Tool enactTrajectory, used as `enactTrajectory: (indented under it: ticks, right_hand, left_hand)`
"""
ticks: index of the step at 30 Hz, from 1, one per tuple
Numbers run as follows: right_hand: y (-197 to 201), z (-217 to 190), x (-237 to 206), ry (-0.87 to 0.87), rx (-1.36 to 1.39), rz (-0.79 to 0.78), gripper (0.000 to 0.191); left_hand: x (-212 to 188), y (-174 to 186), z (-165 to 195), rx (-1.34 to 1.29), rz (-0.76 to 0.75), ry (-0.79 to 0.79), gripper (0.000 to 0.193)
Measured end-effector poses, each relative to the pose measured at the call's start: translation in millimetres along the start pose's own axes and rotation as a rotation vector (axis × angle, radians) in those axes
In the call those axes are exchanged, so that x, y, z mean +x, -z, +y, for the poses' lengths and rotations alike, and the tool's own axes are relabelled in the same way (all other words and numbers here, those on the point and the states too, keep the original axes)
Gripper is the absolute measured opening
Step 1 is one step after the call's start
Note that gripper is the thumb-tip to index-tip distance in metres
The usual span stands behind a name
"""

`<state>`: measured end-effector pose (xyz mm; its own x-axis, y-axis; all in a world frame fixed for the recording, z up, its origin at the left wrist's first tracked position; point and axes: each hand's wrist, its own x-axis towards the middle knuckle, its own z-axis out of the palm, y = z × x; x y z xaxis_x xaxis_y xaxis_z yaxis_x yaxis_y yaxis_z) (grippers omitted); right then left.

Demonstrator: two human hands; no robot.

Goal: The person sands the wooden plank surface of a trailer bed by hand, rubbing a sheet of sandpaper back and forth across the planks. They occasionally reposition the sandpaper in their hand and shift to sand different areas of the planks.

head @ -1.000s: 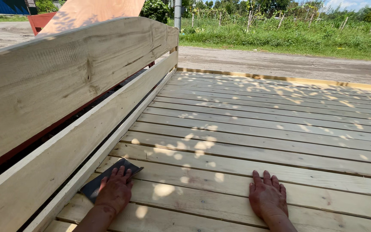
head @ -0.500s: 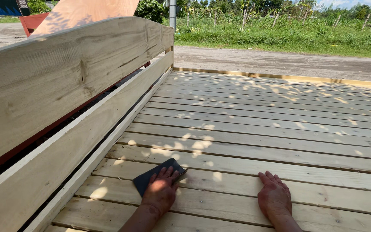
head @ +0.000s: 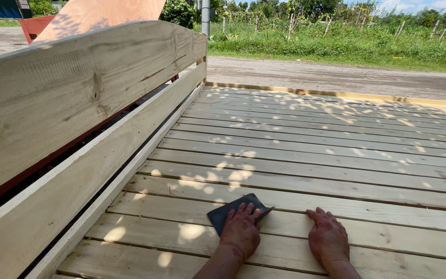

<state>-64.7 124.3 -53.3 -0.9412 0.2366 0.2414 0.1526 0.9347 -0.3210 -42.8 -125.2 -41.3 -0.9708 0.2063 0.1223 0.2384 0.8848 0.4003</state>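
My left hand (head: pixel 241 231) presses flat on a dark sheet of sandpaper (head: pixel 228 209) that lies on the pale wooden slats (head: pixel 295 155) of a wide platform. Part of the sheet is hidden under my fingers. My right hand (head: pixel 328 238) rests palm down on the bare slats a short way to the right, fingers spread, holding nothing. Both hands are at the near edge of the view.
A backrest of two thick pale planks (head: pixel 78 88) runs along the left side of the platform. A reddish board (head: pixel 104 15) leans behind it. Beyond the far edge lie a dirt road (head: pixel 336 77) and green plants (head: pixel 336 41).
My left hand has slid the sandpaper to the right along the slats, away from the backrest and toward my right hand. The right hand has stayed about where it was.
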Motion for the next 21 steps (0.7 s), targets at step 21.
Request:
enactTrajectory:
  ticks: [21]
  right_hand:
    - [26,-30,-18,-0.095,-0.197,-0.211,0.052]
  left_hand:
    - [-74,47,-90,0.109,-0.001,0.127,0.054]
